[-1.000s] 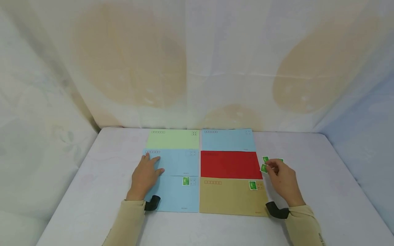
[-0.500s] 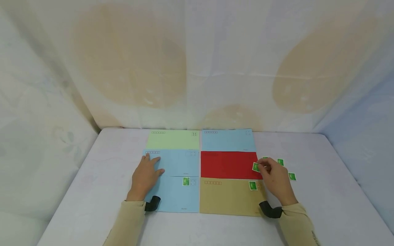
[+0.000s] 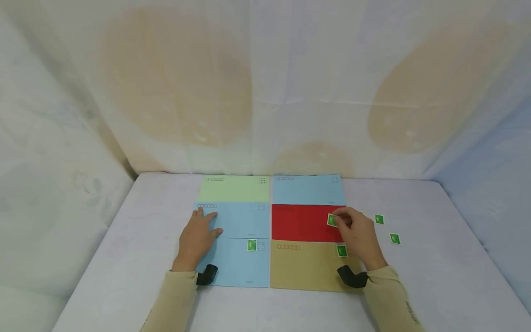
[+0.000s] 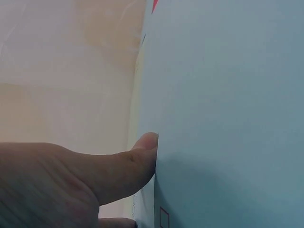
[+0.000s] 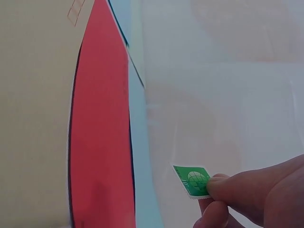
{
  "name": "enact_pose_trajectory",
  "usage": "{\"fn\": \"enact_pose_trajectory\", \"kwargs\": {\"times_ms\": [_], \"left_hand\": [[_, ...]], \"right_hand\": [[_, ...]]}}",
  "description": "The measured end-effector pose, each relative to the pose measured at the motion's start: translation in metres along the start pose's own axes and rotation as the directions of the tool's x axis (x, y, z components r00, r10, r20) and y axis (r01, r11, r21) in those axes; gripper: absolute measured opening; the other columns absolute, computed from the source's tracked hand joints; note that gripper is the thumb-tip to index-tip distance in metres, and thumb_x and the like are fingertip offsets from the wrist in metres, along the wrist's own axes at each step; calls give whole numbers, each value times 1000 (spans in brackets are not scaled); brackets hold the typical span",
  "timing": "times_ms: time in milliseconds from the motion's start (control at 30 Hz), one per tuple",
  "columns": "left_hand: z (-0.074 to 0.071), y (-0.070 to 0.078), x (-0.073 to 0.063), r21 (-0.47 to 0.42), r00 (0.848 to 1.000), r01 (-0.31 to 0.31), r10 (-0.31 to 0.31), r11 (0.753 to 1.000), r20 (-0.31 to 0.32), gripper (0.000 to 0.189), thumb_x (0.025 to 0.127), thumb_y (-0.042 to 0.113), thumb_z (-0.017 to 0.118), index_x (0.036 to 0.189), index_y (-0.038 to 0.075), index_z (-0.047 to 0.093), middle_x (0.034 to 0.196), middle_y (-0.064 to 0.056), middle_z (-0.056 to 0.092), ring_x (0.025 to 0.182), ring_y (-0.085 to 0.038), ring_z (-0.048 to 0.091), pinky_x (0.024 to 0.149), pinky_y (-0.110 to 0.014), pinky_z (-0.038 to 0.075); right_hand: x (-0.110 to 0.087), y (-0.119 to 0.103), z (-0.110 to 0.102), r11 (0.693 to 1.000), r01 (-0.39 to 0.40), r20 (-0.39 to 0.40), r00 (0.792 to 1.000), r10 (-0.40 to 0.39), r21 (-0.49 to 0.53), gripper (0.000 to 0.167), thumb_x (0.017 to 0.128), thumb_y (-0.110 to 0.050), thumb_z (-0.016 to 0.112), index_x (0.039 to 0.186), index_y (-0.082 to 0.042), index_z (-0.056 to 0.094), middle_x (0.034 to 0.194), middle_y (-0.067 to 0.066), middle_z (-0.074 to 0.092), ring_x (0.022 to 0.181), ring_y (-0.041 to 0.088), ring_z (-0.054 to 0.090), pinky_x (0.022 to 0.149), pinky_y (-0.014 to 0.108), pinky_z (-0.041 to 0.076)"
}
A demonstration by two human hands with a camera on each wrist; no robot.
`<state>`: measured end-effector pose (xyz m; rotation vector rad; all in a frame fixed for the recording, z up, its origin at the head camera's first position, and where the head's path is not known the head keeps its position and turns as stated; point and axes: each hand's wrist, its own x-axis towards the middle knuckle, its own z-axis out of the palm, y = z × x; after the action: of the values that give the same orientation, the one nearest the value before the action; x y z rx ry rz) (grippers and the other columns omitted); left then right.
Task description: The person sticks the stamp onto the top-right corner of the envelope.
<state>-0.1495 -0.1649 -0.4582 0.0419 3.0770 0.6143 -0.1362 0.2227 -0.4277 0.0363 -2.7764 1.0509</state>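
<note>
1. Printing: the blue envelope (image 3: 242, 223) at middle left carries a row of small boxes at its upper left and a dotted square at its upper right. Tiny characters at its lower right are too small to read. The brown envelope (image 3: 307, 267) bears a similar box row.
2. Sleeve marking: dark lettering on the right sleeve (image 3: 387, 293) is illegible.
3. Stamp detail: the right wrist view shows a white globe-like grid on the green stamp (image 5: 190, 179), with small unreadable marks along one edge. In the head view, this design is indistinct.
4. Head view only: two loose stamps (image 3: 379, 219) (image 3: 395, 239) lie fully exposed on the table (image 3: 431, 263), right of the right hand (image 3: 358, 237).
5. Stamp position: over the right part of the red envelope (image 3: 303, 223), at the right hand's fingertips, well apart from the left hand (image 3: 196, 240).
6. Hand states: right, thumb and finger pinching the stamp; left, fingers spread, resting on the blue envelope.
</note>
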Motion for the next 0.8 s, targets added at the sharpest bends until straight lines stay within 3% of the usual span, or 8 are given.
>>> {"fn": "enact_pose_trajectory", "kwargs": {"times_ms": [800], "left_hand": [[1,1,0,-6,1000,19,-19,1000,0,54,89,22,78,135,-1,61,148,-37,38,141,-51,33,110,-59,37]], "right_hand": [[18,-33,37,993,84,-7,996,-83,79,14,95,-8,67,108,-3,72,92,9,69,78,22,60,68,31,53]]}}
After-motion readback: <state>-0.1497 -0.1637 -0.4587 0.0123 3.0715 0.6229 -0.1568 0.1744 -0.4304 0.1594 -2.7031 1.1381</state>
